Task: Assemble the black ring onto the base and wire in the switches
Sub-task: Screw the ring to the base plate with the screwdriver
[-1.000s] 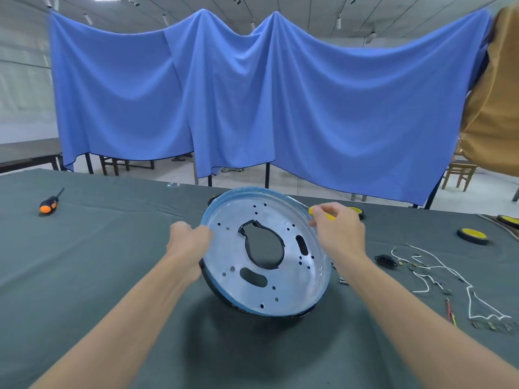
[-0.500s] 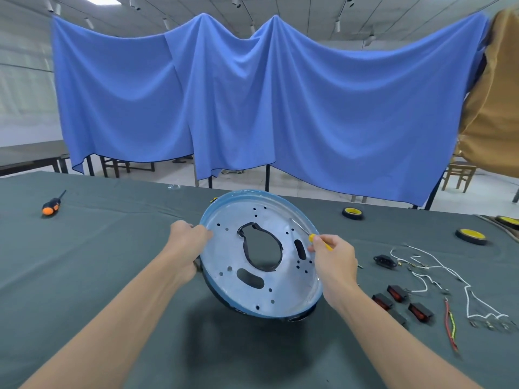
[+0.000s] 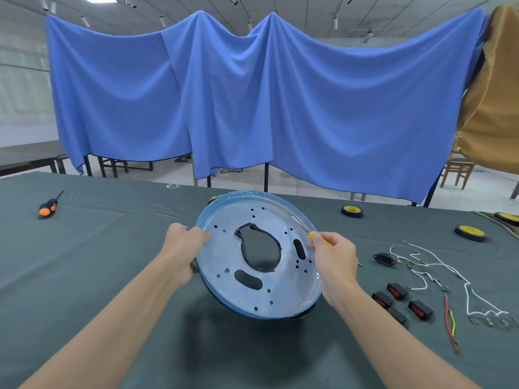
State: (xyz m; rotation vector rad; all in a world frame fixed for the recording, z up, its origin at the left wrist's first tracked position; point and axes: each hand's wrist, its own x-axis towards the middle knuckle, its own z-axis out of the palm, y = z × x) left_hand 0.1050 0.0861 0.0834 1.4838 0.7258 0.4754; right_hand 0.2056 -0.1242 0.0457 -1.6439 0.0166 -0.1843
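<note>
Base plate [image 3: 261, 265], round and film-covered, is standing tilted above the surface [image 3: 84, 276], its face toward the person. Left hand [image 3: 182, 248] is gripping the left rim, fingers closed on it. Right hand [image 3: 334, 259] is pinching a small yellow-handled screwdriver [image 3: 311, 235] against the right rim. Red switches [image 3: 404, 300] and white wires [image 3: 438, 273] are lying to the right.

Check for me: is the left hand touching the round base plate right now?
Touching. The head view shows the left hand gripping the left rim of the tilted base plate, with fingers curled over its edge.
</note>
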